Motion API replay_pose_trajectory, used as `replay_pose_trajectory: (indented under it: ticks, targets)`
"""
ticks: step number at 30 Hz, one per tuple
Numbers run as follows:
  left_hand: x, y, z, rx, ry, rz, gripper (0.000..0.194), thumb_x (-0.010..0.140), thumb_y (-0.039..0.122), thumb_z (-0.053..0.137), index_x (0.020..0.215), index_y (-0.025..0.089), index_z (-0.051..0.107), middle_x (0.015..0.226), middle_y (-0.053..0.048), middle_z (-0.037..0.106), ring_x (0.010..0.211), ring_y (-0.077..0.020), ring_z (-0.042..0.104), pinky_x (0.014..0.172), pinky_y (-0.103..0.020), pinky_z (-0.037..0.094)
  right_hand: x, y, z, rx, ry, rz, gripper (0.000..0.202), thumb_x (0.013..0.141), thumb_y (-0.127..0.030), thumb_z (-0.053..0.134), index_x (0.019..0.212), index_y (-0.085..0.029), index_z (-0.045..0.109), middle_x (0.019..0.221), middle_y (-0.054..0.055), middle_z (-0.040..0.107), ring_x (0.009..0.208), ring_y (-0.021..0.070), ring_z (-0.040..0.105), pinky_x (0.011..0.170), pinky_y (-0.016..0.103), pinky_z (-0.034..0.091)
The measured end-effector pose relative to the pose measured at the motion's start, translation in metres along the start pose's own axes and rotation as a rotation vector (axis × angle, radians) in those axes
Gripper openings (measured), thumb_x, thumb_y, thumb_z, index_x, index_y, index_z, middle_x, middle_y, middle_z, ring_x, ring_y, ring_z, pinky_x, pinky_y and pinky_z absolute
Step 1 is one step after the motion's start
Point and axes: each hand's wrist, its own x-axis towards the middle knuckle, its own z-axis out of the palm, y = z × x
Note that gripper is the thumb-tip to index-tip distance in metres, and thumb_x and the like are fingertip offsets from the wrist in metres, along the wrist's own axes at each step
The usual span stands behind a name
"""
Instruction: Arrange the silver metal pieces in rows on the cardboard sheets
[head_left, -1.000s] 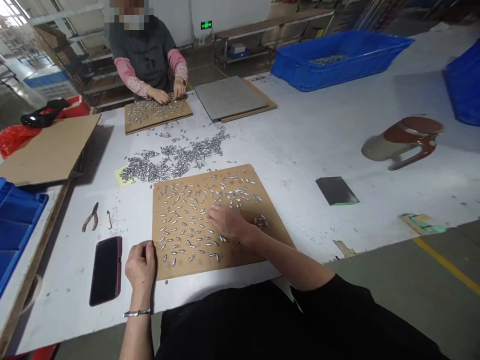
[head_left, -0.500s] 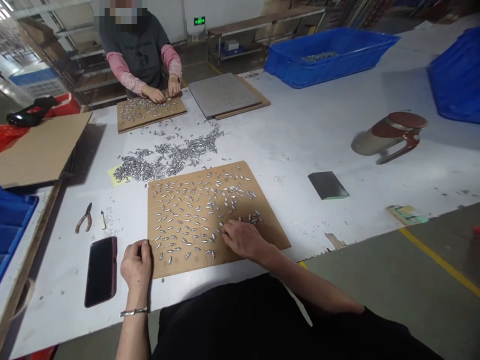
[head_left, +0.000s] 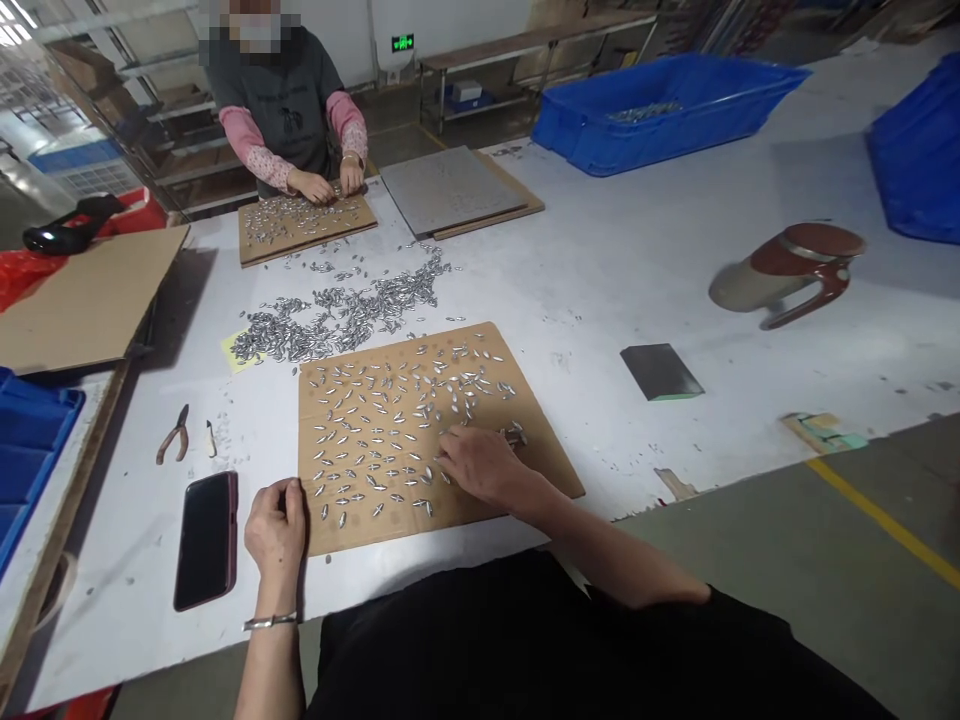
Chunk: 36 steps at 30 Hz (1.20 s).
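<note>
A brown cardboard sheet [head_left: 517,480] lies before me, with many small silvery, pointed-oval metal pieces [head_left: 375,467] spread over it. At its left edge my left hand [head_left: 274,525] is closed, thumb and curled fingers against the cardboard. My right hand [head_left: 480,465] is over the sheet's right half, fingers bent down and drawn together among the pieces; whatever is at the fingertips is hidden. Just beyond that hand sits a small cluster of pieces [head_left: 515,436]. A large loose heap of the same pieces [head_left: 352,315] is behind the sheet.
Left of me are a phone [head_left: 205,540], pliers [head_left: 173,435] and a small white-handled tool [head_left: 211,438]. To the right stand a dark block [head_left: 661,371], a lidded mug [head_left: 787,265] and a blue bin [head_left: 667,120]. Across the table a co-worker [head_left: 289,110] handles pieces on another cardboard [head_left: 307,235].
My right hand has shifted slightly up and left over the cardboard, its fingers still bent down. My left hand keeps its place at the edge. The whole view has moved a little.
</note>
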Motion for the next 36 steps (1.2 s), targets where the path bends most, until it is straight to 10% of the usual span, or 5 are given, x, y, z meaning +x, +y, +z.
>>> replay_pose_trajectory:
  ticks: [11, 30, 36]
  targets:
    - [-0.001, 0.002, -0.001, -0.008, -0.004, 0.000, 0.028, 0.091, 0.044, 0.054, 0.086, 0.022, 0.072, 0.091, -0.006, 0.072, 0.082, -0.0211, 0.064, 0.075, -0.032, 0.046, 0.031, -0.003, 0.001, -0.068, 0.020, -0.056, 0.026, 0.101, -0.020, 0.043, 0.104, -0.014, 0.068, 0.106, 0.014, 0.070, 0.092, 0.0244, 0.066, 0.073, 0.030, 0.043]
    - [-0.002, 0.000, 0.000, 0.008, 0.010, 0.022, 0.028, 0.092, 0.043, 0.054, 0.087, 0.022, 0.072, 0.090, -0.006, 0.072, 0.081, -0.0204, 0.064, 0.071, -0.031, 0.045, 0.010, -0.013, 0.021, -0.109, 0.088, -0.055, 0.025, 0.097, -0.010, 0.043, 0.101, -0.015, 0.067, 0.101, 0.014, 0.069, 0.095, 0.0246, 0.066, 0.078, 0.030, 0.042]
    - [-0.002, 0.001, 0.000, 0.001, 0.010, 0.029, 0.028, 0.092, 0.042, 0.055, 0.087, 0.021, 0.072, 0.090, -0.006, 0.072, 0.081, -0.0200, 0.064, 0.072, -0.031, 0.045, -0.005, -0.016, 0.020, -0.037, 0.054, -0.121, 0.024, 0.104, -0.027, 0.045, 0.101, -0.018, 0.067, 0.102, 0.010, 0.069, 0.091, 0.0202, 0.065, 0.077, 0.028, 0.041]
